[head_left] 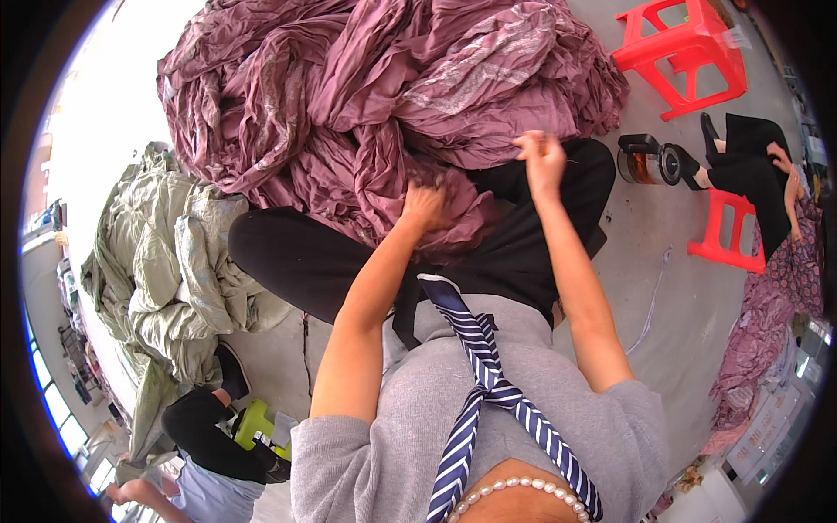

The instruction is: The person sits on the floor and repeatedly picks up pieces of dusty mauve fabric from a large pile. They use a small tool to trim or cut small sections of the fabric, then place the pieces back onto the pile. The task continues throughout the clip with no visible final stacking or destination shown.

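A large heap of crumpled mauve cloth point(366, 78) with pale patterned bands spreads in front of me and over my lap. My left hand point(423, 207) is closed on a bunched part of this cloth between my legs; its fingertips are blurred. To the right, my right hand point(544, 166) is raised above my right thigh, near the cloth's edge. Its fingers are pinched together, and whatever they may hold is too small to make out. Some cloth beside my left hand is smeared by motion.
Pale green cloth point(166, 253) lies in a pile at left. At right are a red plastic stool point(693, 48), a glass kettle point(643, 161) and a smaller red stool point(728, 228). One person point(758, 166) sits at right, another point(209, 436) at lower left beside a lime-green stool point(253, 424).
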Available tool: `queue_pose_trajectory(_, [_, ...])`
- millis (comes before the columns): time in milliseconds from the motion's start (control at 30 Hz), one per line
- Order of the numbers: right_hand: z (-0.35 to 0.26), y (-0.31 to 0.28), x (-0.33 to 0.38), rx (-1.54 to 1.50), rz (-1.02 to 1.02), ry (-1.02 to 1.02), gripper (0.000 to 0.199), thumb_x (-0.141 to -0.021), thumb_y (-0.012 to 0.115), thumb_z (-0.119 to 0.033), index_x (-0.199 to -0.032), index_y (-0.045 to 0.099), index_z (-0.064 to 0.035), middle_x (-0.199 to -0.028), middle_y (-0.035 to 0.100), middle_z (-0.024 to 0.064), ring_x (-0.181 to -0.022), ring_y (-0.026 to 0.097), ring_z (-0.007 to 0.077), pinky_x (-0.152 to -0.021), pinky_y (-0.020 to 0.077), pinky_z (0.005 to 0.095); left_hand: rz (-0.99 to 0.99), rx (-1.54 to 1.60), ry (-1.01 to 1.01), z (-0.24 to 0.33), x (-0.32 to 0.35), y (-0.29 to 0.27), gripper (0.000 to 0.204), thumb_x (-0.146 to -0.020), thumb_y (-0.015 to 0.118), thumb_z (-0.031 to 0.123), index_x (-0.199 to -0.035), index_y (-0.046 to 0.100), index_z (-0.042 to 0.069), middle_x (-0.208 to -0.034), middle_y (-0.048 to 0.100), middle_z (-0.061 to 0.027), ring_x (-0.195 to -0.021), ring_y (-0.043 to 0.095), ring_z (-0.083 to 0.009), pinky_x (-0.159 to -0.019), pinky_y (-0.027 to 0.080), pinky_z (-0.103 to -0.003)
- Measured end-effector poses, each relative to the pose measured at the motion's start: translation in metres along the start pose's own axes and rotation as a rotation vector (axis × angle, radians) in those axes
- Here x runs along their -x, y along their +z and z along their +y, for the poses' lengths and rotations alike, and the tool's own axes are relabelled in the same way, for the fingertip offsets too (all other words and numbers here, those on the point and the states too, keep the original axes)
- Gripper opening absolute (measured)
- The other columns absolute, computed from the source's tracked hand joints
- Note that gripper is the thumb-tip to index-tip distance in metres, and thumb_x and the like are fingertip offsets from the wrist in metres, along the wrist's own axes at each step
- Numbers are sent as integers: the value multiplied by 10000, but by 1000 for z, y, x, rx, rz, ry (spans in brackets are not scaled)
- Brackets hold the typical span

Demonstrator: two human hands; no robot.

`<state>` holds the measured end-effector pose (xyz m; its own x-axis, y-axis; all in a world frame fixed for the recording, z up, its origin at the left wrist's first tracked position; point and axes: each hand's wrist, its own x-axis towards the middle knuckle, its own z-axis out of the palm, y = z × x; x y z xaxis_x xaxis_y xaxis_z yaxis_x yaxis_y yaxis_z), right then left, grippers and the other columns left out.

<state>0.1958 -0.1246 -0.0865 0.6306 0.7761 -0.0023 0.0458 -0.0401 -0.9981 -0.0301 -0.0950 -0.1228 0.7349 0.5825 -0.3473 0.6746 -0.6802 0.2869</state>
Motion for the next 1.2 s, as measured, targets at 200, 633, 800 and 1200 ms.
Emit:
queue_pose_trajectory(200, [24, 58, 64, 443, -647, 167, 495, -681, 750, -381, -1008, 611, -35, -829, 645, 99, -679, 615, 158, -616, 481, 295, -148, 152, 145, -22, 59, 18, 408, -557, 636, 198, -958, 609, 127, -865, 631, -123, -895, 598, -267, -1020, 284, -467])
queue_pose_trajectory(633, [62, 110, 55, 982, -952, -583, 376, -697, 632, -84, -1055, 531, -30, -1121, 530, 153, -856, 606, 337, -709, 508, 402, 184, 380, -2, -31, 116, -21, 227, -560, 570, 57, -786, 596, 47, -754, 589, -131, -794, 554, -322, -773, 420, -400])
queue_pose_trajectory(800, [87, 130, 61, 1170, -1001, -135, 718, -703, 656, -92, -1341, 327, -65, -1232, 457, 271, -967, 586, 381, -793, 490, 441, 323, 466, -164, -31, 141, -35, 224, -566, 540, 22, -782, 595, 39, -762, 595, -130, -812, 554, -339, -756, 433, -387])
queue_pose_trajectory(1200, [105, 83, 124, 51, -1154, 39, 238, -809, 588, -217, -1000, 653, -93, -861, 659, 96, -779, 625, 279, -731, 495, 397, 492, 1199, -91, -1, 98, -103, 270, -584, 425, -144, -778, 543, 3, -748, 554, -26, -767, 529, -107, -735, 414, -217])
